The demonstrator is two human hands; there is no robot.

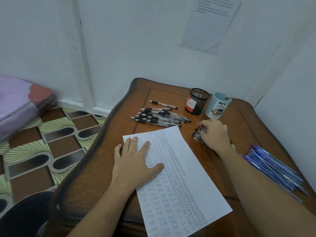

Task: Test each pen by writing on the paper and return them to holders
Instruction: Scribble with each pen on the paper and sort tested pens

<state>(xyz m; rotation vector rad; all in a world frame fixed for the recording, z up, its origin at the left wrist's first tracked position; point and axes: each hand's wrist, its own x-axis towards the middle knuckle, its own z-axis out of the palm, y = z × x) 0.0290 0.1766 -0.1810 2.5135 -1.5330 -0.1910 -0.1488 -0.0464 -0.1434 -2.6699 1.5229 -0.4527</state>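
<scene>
Paper: one sheet, nearest item, running from the table's near edge toward its centre, columns of "TEST" written across its left and middle, right margin blank.
Left hand: flat on the sheet's upper left, fingers spread, gripping nothing; judged to be pinning the sheet for writing.
Right hand: forearm stretched across the right side, fingers curled over a small bunch of black pens just right of the sheet; gathering them, firm grasp unconfirmed.
Black pens, loose pile: beyond the sheet's far end.
Blue pens: heaped at the right edge.
Mesh holder, pale blue holder: upright near the far edge; no pens seen inside.
</scene>
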